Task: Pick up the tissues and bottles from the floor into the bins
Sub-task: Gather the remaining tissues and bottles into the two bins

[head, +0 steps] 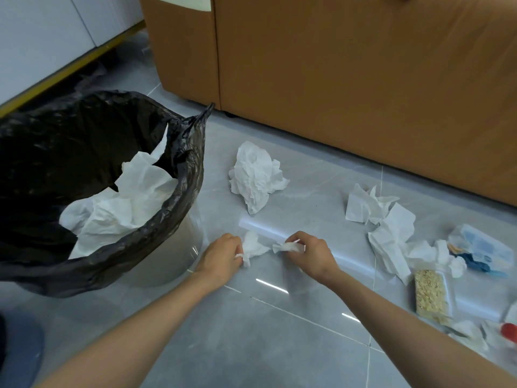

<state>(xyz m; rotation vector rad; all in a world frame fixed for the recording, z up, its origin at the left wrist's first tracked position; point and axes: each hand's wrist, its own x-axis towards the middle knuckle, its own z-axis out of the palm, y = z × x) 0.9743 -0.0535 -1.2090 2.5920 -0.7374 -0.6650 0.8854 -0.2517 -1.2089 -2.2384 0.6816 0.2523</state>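
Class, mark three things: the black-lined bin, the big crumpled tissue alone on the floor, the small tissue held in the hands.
black-lined bin (pixel 187 170), head view, liner's right rim.
big crumpled tissue (pixel 254 177), head view, its middle.
small tissue (pixel 254 245), head view, its wider end.
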